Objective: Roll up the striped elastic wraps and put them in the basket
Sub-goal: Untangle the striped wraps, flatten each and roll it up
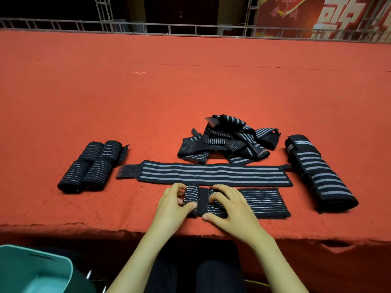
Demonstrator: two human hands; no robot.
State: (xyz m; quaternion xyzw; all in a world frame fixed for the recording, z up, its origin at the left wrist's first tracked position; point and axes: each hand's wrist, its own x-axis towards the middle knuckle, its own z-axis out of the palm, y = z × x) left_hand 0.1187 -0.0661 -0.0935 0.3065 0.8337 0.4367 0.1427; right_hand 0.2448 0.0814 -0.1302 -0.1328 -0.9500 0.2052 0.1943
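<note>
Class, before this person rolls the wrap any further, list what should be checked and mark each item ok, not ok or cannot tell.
1. Left hand grips the started roll: ok.
2. Right hand presses the flat part of the wrap down: ok.
3. Rest of that wrap lies flat and straight: ok.
4. Long wrap just behind is apart from it: cannot tell, the edges look very close.
5. Basket within reach, lower left: ok.
6. Finished rolls already in the basket: not ok, they lie on the red table.

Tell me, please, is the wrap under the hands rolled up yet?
Partly: the wrap has a small roll at its left end; the rest lies flat on the red table.
</note>
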